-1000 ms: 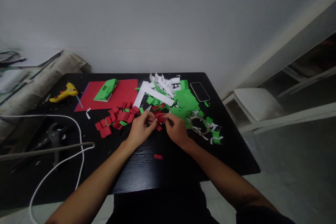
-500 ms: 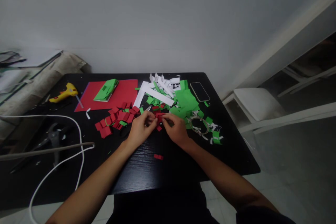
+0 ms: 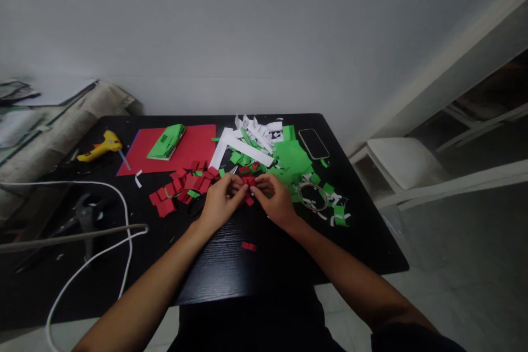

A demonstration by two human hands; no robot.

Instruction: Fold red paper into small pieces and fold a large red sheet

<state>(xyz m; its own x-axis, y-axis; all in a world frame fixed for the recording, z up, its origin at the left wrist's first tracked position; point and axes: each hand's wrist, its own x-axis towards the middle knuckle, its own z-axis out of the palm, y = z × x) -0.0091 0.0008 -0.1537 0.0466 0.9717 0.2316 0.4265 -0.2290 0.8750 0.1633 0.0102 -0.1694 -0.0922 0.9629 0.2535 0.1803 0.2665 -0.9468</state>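
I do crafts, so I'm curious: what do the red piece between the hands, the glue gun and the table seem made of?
Red piece: likely matte paper or thin card, by its dull, flat colour.
Glue gun: probably smooth plastic, by its even, bright yellow body.
Table: black, semi-gloss; grain-like lines suggest wood or laminate, I can't tell which.

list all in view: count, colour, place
Table: 1, black, under hands
Sheet: 1, red, far left
Folded paper: 1, green, on sheet
Red pieces: many, red, left centre
Loose piece: 1, red, near edge
Green pieces: many, green, right centre
Strips: several, white, far centre
Phone: 1, dark, far right
Ring: 1, beige, right
Glue gun: 1, yellow, left
Tool: 1, grey, left
Cables: count unclear, whitish, left
Seat: 1, white, right
Wall: 1, grey, behind
Left hand: 1, holding red paper
Right hand: 1, touching red paper
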